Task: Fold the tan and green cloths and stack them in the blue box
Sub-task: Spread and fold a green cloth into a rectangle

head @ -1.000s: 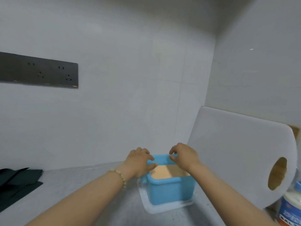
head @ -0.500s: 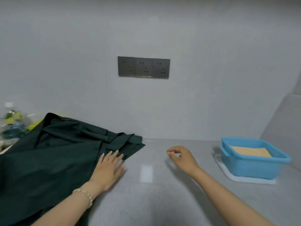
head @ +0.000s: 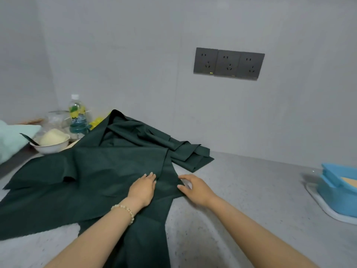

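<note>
Presses the left hand (head: 143,187) flat, fingers together, onto the green cloth (head: 96,171), unfolded and rumpled across the grey counter (head: 251,190) from 6 to 10 o'clock of the view. Sets the right hand (head: 195,187) just beside, at 3 o'clock of the left, thumb and forefinger apart, tips touching the cloth's edge. Finds the blue box (head: 336,196) well apart at 3 o'clock, cut by the frame, on a white tray (head: 320,205), with the tan cloth (head: 350,181) lying inside. Shows a white bowl (head: 52,146) and a bottle (head: 77,117) at 9 to 10 o'clock, and a socket panel (head: 229,63) at 1 o'clock.
</note>
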Demonstrator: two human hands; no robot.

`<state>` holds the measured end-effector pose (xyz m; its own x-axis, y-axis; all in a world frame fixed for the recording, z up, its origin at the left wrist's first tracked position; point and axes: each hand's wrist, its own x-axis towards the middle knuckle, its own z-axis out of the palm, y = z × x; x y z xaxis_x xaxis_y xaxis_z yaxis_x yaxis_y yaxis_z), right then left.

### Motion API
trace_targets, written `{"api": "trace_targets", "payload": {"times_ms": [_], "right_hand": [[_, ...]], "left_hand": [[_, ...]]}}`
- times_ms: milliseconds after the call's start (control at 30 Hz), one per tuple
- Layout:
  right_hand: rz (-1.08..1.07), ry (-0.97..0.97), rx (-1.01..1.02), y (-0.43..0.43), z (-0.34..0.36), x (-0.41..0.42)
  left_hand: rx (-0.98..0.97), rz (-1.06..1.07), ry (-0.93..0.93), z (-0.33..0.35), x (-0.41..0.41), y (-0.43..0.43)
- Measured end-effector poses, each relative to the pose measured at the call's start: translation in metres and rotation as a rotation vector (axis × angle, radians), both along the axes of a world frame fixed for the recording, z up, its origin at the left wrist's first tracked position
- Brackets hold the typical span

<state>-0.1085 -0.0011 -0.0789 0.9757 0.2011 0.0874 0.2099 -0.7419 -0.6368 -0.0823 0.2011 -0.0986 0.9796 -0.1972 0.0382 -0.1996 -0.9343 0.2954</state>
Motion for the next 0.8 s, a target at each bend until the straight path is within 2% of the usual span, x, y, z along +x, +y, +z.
{"api": "trace_targets", "payload": {"times_ms": [100, 233, 333, 500, 600, 700, 800], "right_hand": [[-0.003, -0.054, -0.017, -0.012, -0.001, -0.008], [0.024, -0.140, -0.045, -0.037, 0.009, -0.016], [-0.007, -0.178, -0.056, -0.061, 0.015, -0.026], [0.057, -0.088, 0.305, -0.102, 0.036, -0.063], [0.026, -0.086, 0.322, -0.129, 0.049, -0.081], [-0.121, -0.007, 0.368, -0.167, 0.050, -0.093], [-0.459, 0.012, 0.372, -0.208, 0.043, -0.101]], "left_hand": [[-0.122, -0.104, 0.030, 0.009, -0.006, -0.011], [-0.363, -0.363, 0.062, 0.027, -0.028, -0.052], [-0.470, -0.520, 0.033, 0.042, -0.041, -0.088], [-0.629, -0.647, -0.084, 0.075, -0.050, -0.138], [-0.728, -0.634, -0.082, 0.089, -0.054, -0.169], [-0.735, -0.624, -0.004, 0.089, -0.060, -0.186], [-0.511, -0.583, 0.227, 0.072, -0.061, -0.179]]}}
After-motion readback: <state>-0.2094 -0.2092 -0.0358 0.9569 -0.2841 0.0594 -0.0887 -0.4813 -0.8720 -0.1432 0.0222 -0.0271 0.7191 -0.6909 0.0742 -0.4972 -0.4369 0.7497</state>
